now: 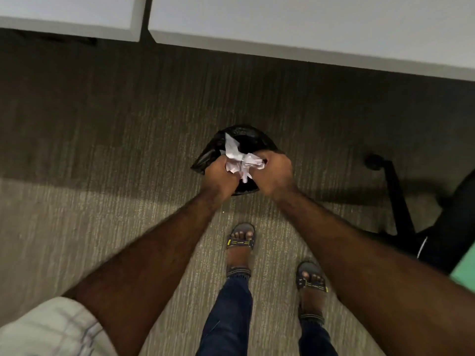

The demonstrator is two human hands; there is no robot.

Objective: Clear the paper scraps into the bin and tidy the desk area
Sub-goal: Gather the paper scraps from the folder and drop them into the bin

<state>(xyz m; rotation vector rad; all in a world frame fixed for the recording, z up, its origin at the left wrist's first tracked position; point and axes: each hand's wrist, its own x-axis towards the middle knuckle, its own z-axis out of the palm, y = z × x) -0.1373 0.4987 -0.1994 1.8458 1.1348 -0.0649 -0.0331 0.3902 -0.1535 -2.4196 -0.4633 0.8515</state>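
A small bin with a black liner bag [244, 136] stands on the carpet in front of my feet. Both hands are held directly over its mouth. My left hand [220, 176] and my right hand [276, 173] are closed together on a bunch of crumpled white paper scraps [241, 160], which stick up between them above the bin opening. One longer scrap points upward over the dark inside of the bag. My hands hide the near rim of the bin.
Two white desk tops [295, 24] run along the far edge of the view, with a gap between them. A black office chair base with a castor [393, 191] stands at the right. My sandalled feet [241, 238] are just behind the bin on grey carpet.
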